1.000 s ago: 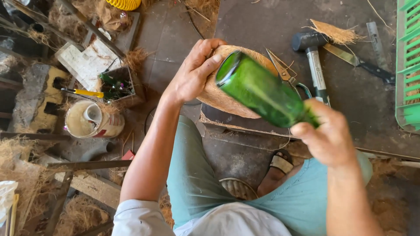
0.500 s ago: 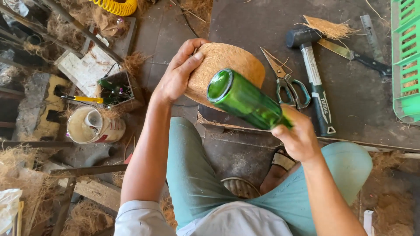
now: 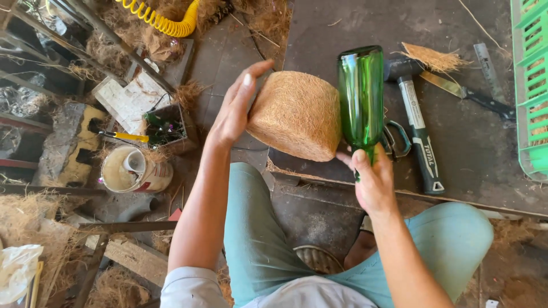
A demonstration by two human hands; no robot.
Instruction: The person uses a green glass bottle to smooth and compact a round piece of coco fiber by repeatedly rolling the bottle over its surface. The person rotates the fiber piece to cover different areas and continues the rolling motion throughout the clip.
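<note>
My right hand (image 3: 372, 181) grips the neck of a green glass bottle (image 3: 359, 94), held base-up and pressed against the right side of a round brown coir-fibre pot (image 3: 295, 114). My left hand (image 3: 237, 105) lies flat and open-fingered against the pot's left side, holding it up above the dark board (image 3: 479, 142). The pot hangs between hand and bottle over my knees.
A hammer (image 3: 415, 122), scissors (image 3: 395, 140), a knife (image 3: 468, 94) and a fibre tuft (image 3: 434, 56) lie on the board. A green plastic crate (image 3: 531, 85) stands at the right edge. A tin of glue (image 3: 134, 169), a yellow coiled hose (image 3: 162, 20) and scrap wood crowd the left.
The bottle has swung from a slant across the pot to nearly upright along its right side. The pot has turned so its side shows, and my left hand has flattened against it.
</note>
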